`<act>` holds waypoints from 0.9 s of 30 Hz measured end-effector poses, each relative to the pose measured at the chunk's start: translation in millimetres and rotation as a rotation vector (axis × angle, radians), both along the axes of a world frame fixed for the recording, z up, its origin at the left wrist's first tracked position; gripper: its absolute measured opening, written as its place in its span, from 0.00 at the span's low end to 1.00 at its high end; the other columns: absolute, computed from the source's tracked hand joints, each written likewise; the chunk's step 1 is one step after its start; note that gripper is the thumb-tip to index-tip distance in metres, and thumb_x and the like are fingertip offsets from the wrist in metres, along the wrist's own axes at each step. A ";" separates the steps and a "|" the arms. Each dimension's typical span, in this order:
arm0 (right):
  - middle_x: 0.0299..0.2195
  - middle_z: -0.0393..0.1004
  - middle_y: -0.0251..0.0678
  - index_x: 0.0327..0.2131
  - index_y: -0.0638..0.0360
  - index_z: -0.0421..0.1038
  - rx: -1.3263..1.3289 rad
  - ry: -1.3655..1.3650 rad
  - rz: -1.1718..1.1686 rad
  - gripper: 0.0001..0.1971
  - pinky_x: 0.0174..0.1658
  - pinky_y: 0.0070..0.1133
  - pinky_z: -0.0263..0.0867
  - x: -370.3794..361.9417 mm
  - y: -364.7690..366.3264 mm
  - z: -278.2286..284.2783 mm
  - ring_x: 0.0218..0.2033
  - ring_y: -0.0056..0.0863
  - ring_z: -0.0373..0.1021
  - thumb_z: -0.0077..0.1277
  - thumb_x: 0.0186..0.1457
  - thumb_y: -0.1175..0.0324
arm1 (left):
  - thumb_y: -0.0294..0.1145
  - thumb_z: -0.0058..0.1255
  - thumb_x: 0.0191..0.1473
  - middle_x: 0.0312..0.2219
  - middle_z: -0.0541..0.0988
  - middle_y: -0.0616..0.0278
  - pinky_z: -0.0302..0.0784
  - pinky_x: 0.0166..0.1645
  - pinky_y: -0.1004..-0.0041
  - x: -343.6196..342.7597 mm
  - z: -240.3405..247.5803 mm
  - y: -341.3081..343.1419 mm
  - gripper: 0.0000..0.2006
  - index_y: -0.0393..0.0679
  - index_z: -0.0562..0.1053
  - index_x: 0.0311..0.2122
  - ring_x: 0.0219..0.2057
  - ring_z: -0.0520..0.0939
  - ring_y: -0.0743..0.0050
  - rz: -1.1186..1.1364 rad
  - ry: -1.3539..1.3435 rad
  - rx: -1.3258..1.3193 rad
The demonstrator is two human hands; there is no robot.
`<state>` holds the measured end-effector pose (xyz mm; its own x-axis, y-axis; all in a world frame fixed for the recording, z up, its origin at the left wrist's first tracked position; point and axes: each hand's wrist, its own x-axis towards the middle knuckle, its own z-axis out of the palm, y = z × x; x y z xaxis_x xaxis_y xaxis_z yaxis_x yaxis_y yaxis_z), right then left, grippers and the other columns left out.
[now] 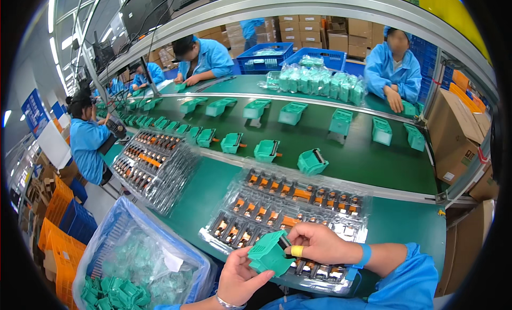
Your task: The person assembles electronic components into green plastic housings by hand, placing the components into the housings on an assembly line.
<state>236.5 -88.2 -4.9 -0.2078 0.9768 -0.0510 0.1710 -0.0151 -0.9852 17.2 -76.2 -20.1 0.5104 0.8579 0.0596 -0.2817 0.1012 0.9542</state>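
Note:
My left hand (242, 275) grips a green plastic housing (268, 252) from below and the side, above the near edge of a clear tray. Against the housing's right side, my right hand (320, 243) is closed in a pinch, with a yellow cover on one finger and a blue strap on the wrist. A dark part shows at the housing's edge beside these fingertips; what they hold is mostly hidden. Under both hands lies the stacked clear plastic tray (213, 232), filled with rows of small black, orange and metal parts (272, 216).
A lined blue crate (205, 278) of green housings (114, 293) stands at the lower left. Another tray stack (178, 174) lies beyond it. The green conveyor belt (208, 126) carries several housings. Co-workers sit across and to the left. A metal frame (298, 5) spans overhead.

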 end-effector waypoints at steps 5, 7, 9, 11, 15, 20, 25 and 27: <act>0.26 0.72 0.32 0.29 0.62 0.68 0.189 0.093 -0.342 0.05 0.28 0.17 0.67 55.2 19.4 14.0 0.27 0.18 0.69 0.53 0.48 0.74 | 0.15 0.48 0.46 0.53 0.61 0.56 0.65 0.55 0.63 -3.7 21.0 -2.8 0.34 0.41 0.49 0.59 0.54 0.64 0.64 0.004 -0.009 0.191; 0.26 0.72 0.36 0.29 0.65 0.66 0.257 0.133 -0.586 0.05 0.22 0.19 0.71 110.3 41.2 17.2 0.27 0.22 0.71 0.52 0.48 0.77 | 0.13 0.45 0.48 0.50 0.64 0.54 0.65 0.55 0.62 -10.7 15.1 8.8 0.29 0.39 0.53 0.56 0.52 0.66 0.62 0.093 0.079 0.152; 0.25 0.70 0.38 0.29 0.67 0.65 0.145 0.047 -0.808 0.05 0.22 0.19 0.71 163.8 57.8 7.5 0.26 0.23 0.70 0.51 0.48 0.78 | 0.15 0.42 0.51 0.46 0.68 0.50 0.69 0.52 0.62 -15.7 9.5 22.8 0.21 0.37 0.58 0.52 0.48 0.71 0.61 0.127 0.025 0.064; 0.23 0.68 0.38 0.27 0.68 0.64 0.122 0.011 -0.895 0.05 0.20 0.20 0.72 206.1 69.0 -20.3 0.23 0.24 0.69 0.51 0.48 0.78 | 0.16 0.42 0.52 0.44 0.69 0.51 0.71 0.51 0.62 -17.6 7.0 31.0 0.19 0.37 0.59 0.50 0.46 0.72 0.61 0.181 0.092 0.135; 0.21 0.66 0.40 0.23 0.68 0.63 -0.174 0.039 -0.974 0.06 0.18 0.24 0.71 242.1 86.8 -67.8 0.17 0.28 0.67 0.51 0.47 0.78 | 0.16 0.43 0.51 0.41 0.71 0.52 0.73 0.47 0.65 -23.4 4.7 41.0 0.17 0.37 0.61 0.48 0.42 0.74 0.64 0.246 0.031 0.114; 0.23 0.67 0.42 0.29 0.73 0.67 -0.315 -0.147 -0.814 0.14 0.25 0.29 0.72 241.5 94.8 -60.6 0.23 0.33 0.68 0.58 0.45 0.69 | 0.17 0.44 0.51 0.39 0.73 0.52 0.74 0.45 0.65 -35.9 -0.4 51.8 0.16 0.36 0.62 0.47 0.40 0.75 0.65 0.368 0.116 0.076; 0.32 0.69 0.38 0.36 0.61 0.71 0.519 -1.095 -0.543 0.19 0.41 0.30 0.63 183.1 112.2 -13.9 0.37 0.37 0.63 0.61 0.38 0.63 | 0.19 0.45 0.52 0.39 0.73 0.54 0.75 0.43 0.69 -34.4 4.3 57.5 0.15 0.37 0.62 0.47 0.40 0.75 0.66 0.453 0.129 0.024; 0.34 0.69 0.32 0.37 0.49 0.73 0.709 -0.977 -0.048 0.18 0.44 0.29 0.60 174.1 135.7 -21.0 0.39 0.34 0.62 0.61 0.37 0.62 | 0.20 0.46 0.52 0.38 0.73 0.54 0.74 0.43 0.69 -39.8 2.4 60.9 0.15 0.37 0.63 0.46 0.39 0.75 0.66 0.460 0.127 0.050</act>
